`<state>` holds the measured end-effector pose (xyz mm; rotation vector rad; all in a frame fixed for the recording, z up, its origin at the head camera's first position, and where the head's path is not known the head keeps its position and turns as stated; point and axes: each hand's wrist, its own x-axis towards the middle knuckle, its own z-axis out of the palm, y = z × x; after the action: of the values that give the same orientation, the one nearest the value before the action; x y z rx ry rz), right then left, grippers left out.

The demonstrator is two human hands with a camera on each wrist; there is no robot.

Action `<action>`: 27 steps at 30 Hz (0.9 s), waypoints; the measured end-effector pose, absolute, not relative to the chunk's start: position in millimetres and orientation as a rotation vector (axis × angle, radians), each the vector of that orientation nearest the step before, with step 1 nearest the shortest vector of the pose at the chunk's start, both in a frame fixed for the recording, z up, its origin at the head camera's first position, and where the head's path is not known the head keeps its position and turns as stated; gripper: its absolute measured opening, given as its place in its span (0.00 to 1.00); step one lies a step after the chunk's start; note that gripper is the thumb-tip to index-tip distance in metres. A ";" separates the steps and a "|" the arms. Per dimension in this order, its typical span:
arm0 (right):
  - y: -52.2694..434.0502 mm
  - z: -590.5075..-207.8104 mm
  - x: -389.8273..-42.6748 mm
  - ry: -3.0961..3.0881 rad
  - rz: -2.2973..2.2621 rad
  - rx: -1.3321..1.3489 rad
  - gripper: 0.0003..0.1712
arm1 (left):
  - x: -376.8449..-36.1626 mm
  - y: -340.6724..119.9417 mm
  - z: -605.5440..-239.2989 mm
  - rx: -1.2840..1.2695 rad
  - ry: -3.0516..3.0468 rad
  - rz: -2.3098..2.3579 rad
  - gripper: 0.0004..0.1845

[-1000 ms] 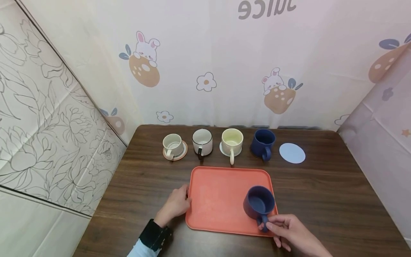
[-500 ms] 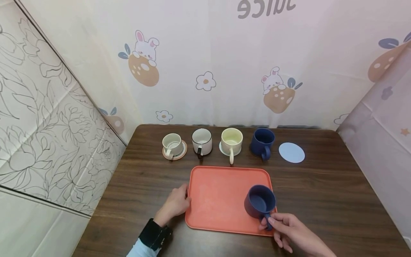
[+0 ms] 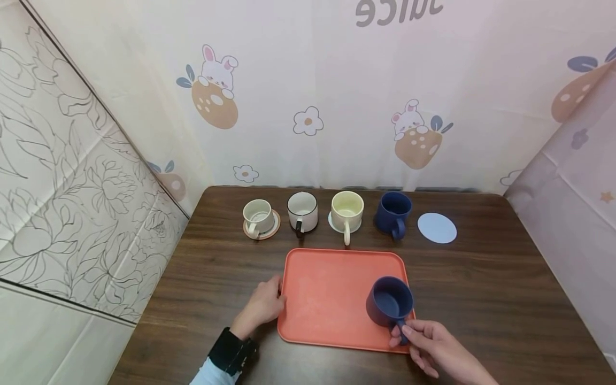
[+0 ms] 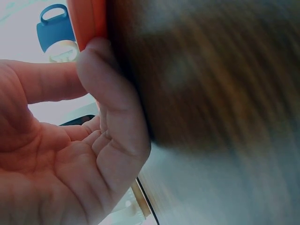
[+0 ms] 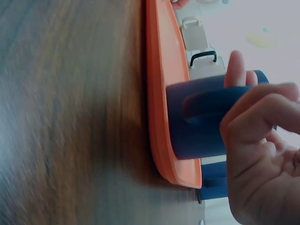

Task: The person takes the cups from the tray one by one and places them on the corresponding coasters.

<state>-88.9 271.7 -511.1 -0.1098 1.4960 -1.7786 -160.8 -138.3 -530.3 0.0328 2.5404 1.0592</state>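
Observation:
An orange-red tray (image 3: 327,299) lies on the table. A dark blue mug (image 3: 389,302) stands on its right front part, handle toward the person. My right hand (image 3: 440,347) pinches that handle between thumb and fingers. In the right wrist view the same mug (image 5: 201,133) sits upright on the tray (image 5: 161,70), with my right hand (image 5: 267,150) at the handle. At the tray's left edge, my left hand (image 3: 262,305) grips the rim. Seen from the left wrist, the thumb and curled index finger of my left hand (image 4: 70,154) meet at the tray's edge (image 4: 86,21).
Behind the tray stands a row of mugs: a cream cup (image 3: 258,216), a white mug (image 3: 303,212) with black handle, a pale yellow mug (image 3: 347,211) and a blue mug (image 3: 392,214). A bare pale coaster (image 3: 437,228) lies to their right. Curtains enclose the table (image 3: 481,299).
The blue mug in my right hand has shifted slightly right and back on the tray, its handle turning a little to the right. My left hand stays at the rim.

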 end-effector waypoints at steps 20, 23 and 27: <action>263.7 -515.3 -82.4 1.735 -1.790 0.003 0.24 | -161.7 -138.5 -530.4 0.052 2.572 1.026 0.04; 261.5 -514.2 -82.4 1.746 -1.794 0.037 0.25 | -161.7 -138.6 -530.4 0.047 2.561 1.031 0.04; 258.1 -509.9 -83.5 1.764 -1.802 0.070 0.25 | -162.1 -138.9 -530.4 0.049 2.557 1.034 0.04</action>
<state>-83.5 258.1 -509.9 0.0700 1.7644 -1.8017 -162.1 -138.9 -530.4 0.0486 2.5570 1.0343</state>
